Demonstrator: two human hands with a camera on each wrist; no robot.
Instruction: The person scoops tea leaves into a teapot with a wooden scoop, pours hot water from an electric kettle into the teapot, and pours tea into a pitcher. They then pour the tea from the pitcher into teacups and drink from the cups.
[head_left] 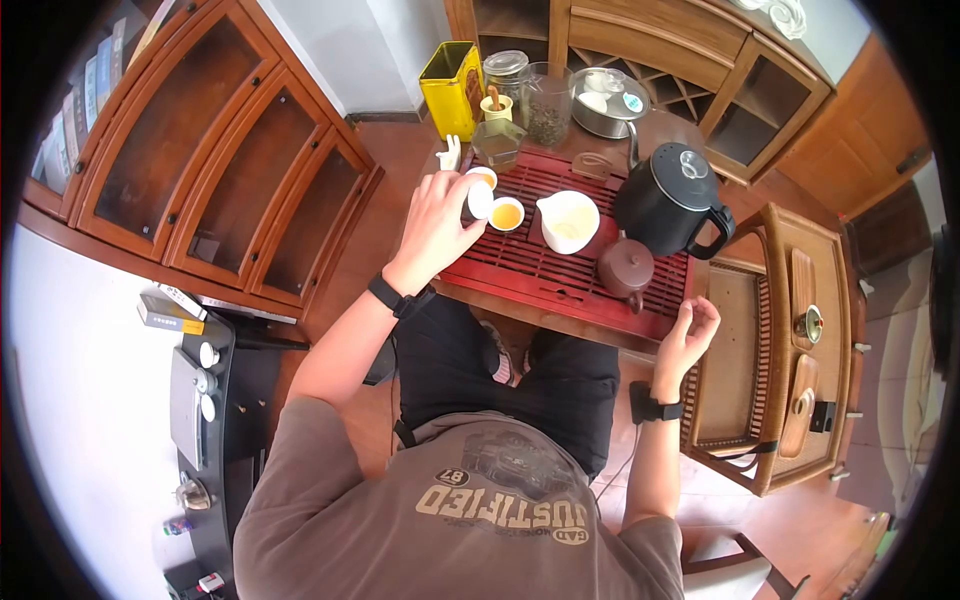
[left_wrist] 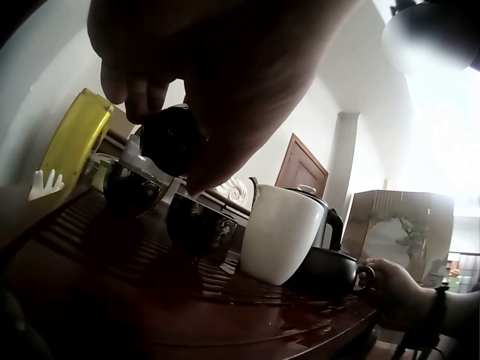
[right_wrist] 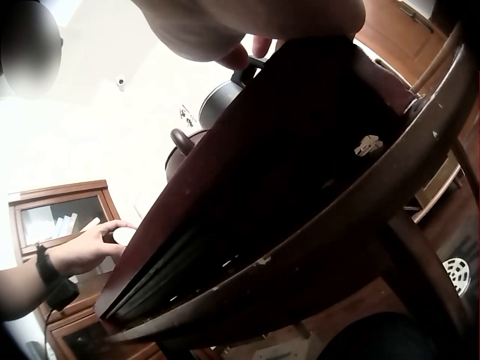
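Observation:
My left hand [head_left: 432,222] grips a small teacup [left_wrist: 171,139], dark outside and white inside, tilted above the red slatted tea tray [head_left: 520,276]. Two matching cups with amber tea sit close by: one cup [head_left: 507,215] just right of the fingers, another cup [head_left: 484,176] partly hidden behind the held one. A white pitcher [head_left: 568,224] with some pale liquid stands mid-tray. To its right is a brown lidded teapot [head_left: 627,268]. At the tray's right front corner my right hand [head_left: 686,338] holds nothing, its fingers loosely bent beside the edge.
A black kettle [head_left: 668,200] stands at the tray's right. Behind the tray are a yellow tin [head_left: 452,92], a glass vessel of dark leaves [head_left: 547,115] and a round metal pan [head_left: 606,118]. A white hand figurine [head_left: 450,153] is at the far left. A wicker cart [head_left: 725,400] flanks the table.

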